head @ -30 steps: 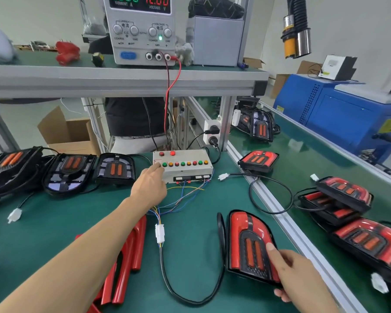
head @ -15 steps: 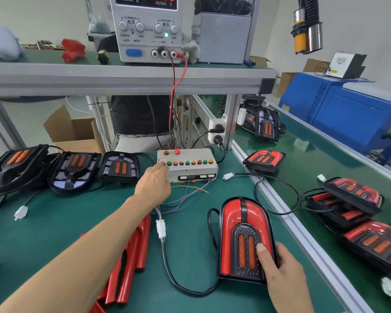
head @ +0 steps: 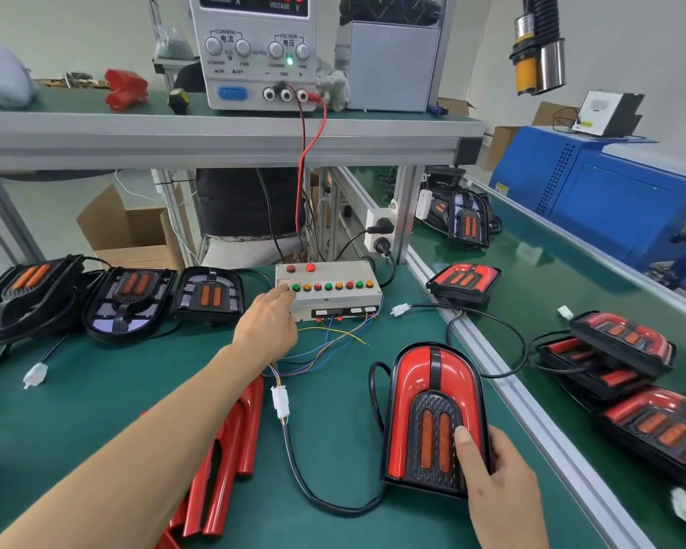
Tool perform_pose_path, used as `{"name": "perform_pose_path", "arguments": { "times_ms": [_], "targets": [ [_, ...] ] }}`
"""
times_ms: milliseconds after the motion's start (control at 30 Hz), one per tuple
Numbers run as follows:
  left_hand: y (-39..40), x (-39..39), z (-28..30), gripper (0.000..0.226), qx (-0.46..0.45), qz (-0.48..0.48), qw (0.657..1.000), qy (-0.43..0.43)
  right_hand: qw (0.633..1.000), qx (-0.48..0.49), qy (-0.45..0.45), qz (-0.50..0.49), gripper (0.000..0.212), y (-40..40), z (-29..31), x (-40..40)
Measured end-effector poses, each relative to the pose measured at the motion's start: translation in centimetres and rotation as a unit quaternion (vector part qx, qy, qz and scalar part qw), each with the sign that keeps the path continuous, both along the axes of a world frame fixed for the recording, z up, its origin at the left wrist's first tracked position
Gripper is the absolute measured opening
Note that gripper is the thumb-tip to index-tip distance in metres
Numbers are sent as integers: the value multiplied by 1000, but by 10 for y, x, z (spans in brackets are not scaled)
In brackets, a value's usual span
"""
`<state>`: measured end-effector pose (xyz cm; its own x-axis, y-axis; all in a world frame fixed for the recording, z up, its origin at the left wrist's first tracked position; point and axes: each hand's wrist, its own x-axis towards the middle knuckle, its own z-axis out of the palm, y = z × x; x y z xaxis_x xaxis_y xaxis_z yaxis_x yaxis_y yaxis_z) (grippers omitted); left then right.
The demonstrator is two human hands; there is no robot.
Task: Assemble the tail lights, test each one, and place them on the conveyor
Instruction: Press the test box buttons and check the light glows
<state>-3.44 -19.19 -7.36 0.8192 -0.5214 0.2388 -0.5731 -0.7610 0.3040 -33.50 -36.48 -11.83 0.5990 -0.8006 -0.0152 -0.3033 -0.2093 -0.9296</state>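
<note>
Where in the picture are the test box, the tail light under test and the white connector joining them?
Test box (head: 333,301), head view, bare front face.
Tail light (head: 420,374), head view, upper red lens.
White connector (head: 280,402), head view, its middle.

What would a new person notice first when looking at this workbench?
Probably the glossy red tail light standing near the front of the green bench, held at its lower right corner by the right hand. Next, the left hand reaching to the grey test box with its row of coloured buttons, under the power supply on the shelf.
</note>
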Motion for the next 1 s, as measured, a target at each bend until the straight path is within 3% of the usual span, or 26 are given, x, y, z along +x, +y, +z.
{"name": "perform_pose_path", "arguments": {
  "times_ms": [500,1000],
  "targets": [
    [-2,0,6,46,63,15,997,31,1000,-6,14,2,63,-2,-6,2],
    [-5,0,9,50,76,9,997,21,999,8,33,4,68,-2,-4,3]
  ]
}}
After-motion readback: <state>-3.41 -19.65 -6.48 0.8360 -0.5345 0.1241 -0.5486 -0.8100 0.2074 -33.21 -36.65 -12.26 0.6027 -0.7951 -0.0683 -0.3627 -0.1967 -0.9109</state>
